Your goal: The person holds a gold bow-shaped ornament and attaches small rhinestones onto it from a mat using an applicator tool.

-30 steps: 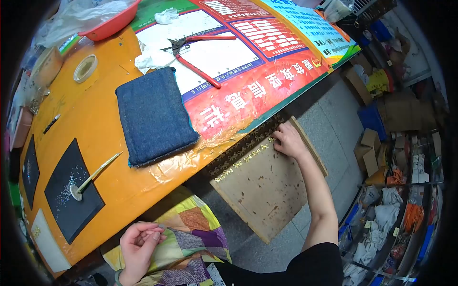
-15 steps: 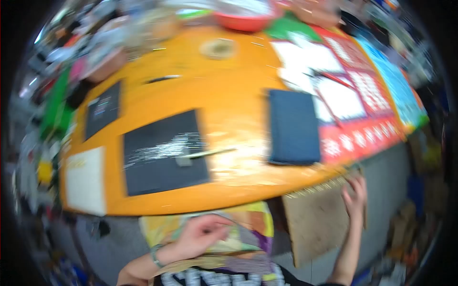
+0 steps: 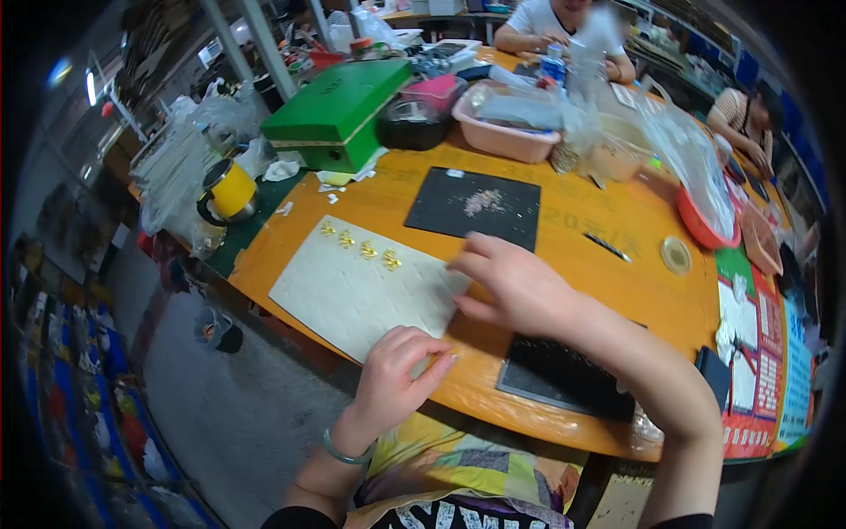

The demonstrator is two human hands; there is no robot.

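A white board (image 3: 352,291) lies on the orange table, with several small gold-coloured ornaments (image 3: 367,249) in a row near its far edge. My left hand (image 3: 401,375) is closed in a pinch at the board's near right corner; what its fingertips hold, if anything, is too small to make out. Over the board's right end hangs my right hand (image 3: 515,286), fingers curved and thumb apart, nothing visible between them. Beneath my right forearm sits a dark mat (image 3: 564,375), partly hidden. Another black mat (image 3: 423,198) beyond the board carries a scatter of tiny pale pieces (image 3: 483,203).
A green box (image 3: 339,110), a yellow mug (image 3: 231,189) and a pink basin (image 3: 507,132) stand along the far side. A pen (image 3: 608,247) and a small round dish (image 3: 676,255) lie to the right. Two people (image 3: 560,35) sit farther back.
The view has swung left, toward the white board. My right hand has come from beside the drawer below the table to above the board; my left hand has moved from my lap to the board's corner.
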